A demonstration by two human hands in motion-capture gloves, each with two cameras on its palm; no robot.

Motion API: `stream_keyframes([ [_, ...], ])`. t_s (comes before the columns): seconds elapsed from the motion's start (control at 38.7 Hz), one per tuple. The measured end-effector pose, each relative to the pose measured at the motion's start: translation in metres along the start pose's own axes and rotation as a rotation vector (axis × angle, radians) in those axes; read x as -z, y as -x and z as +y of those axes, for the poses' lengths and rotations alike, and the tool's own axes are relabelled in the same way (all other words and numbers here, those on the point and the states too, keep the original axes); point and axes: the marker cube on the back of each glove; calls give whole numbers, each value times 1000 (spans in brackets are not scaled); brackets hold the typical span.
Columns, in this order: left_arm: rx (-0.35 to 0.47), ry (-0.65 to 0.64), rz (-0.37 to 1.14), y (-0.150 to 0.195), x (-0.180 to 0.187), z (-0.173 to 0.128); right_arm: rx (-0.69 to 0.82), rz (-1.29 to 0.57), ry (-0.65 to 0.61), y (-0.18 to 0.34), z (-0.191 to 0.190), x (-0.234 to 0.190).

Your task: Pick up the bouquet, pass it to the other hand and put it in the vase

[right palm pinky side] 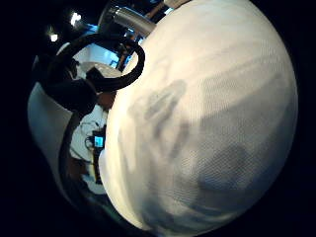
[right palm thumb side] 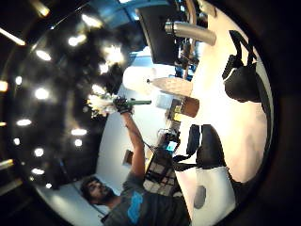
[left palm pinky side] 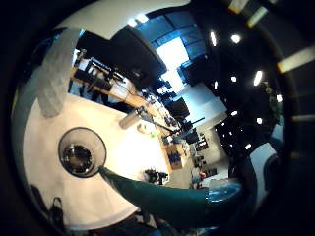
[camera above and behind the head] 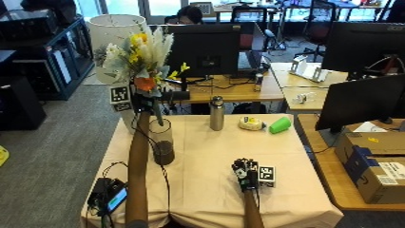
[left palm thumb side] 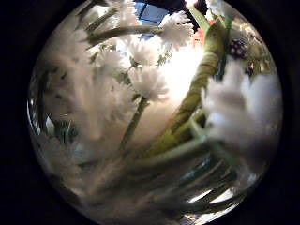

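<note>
My left hand (camera above and behind the head: 141, 99) is raised above the table's left side and grips the stems of the bouquet (camera above and behind the head: 140, 54): white, yellow and orange flowers with pale plumes. The green stems (camera above and behind the head: 156, 118) slant down to the mouth of the glass vase (camera above and behind the head: 162, 142), which has dark filling at its bottom. From the left palm, the stem end (left palm pinky side: 147, 194) reaches the rim of the vase (left palm pinky side: 82, 151). White blooms (left palm thumb side: 140, 79) fill the left thumb side view. My right hand (camera above and behind the head: 245, 173) rests flat on the beige tablecloth (camera above and behind the head: 202, 185), holding nothing.
A steel bottle (camera above and behind the head: 217, 113), a yellow-and-white object (camera above and behind the head: 251, 123) and a green cup (camera above and behind the head: 280, 125) stand along the table's far edge. A black device with cables (camera above and behind the head: 109, 192) lies at the near left corner. Monitors and desks stand behind; cardboard boxes (camera above and behind the head: 373, 156) sit at the right.
</note>
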Motion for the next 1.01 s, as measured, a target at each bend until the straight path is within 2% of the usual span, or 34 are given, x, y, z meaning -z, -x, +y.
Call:
stream_keyframes([
  [0.1,7,-29,-39,-1,8,-3,-13,-8,13,3,1,-4],
  [0.16,12,-43,-60,13,11,-9,10,-43,24,8,2,-7],
  [0.26,42,-62,-64,45,14,-20,-27,4,36,2,3,-10],
  [0.39,108,-73,-43,85,13,-25,140,-182,64,26,2,-17],
  [0.44,131,-78,-44,103,14,-27,184,-200,61,29,1,-18],
  [0.54,179,-69,-40,124,15,-25,51,-65,52,11,3,-16],
  [0.59,195,-67,-39,133,15,-22,48,-56,54,10,3,-17],
  [0.7,225,-67,-50,140,16,-16,59,-117,69,17,4,-21],
  [0.88,239,-34,-80,150,14,-15,-65,-34,72,8,8,-18],
  [1.01,242,46,-138,152,14,-11,-8,-22,68,9,5,-19],
])
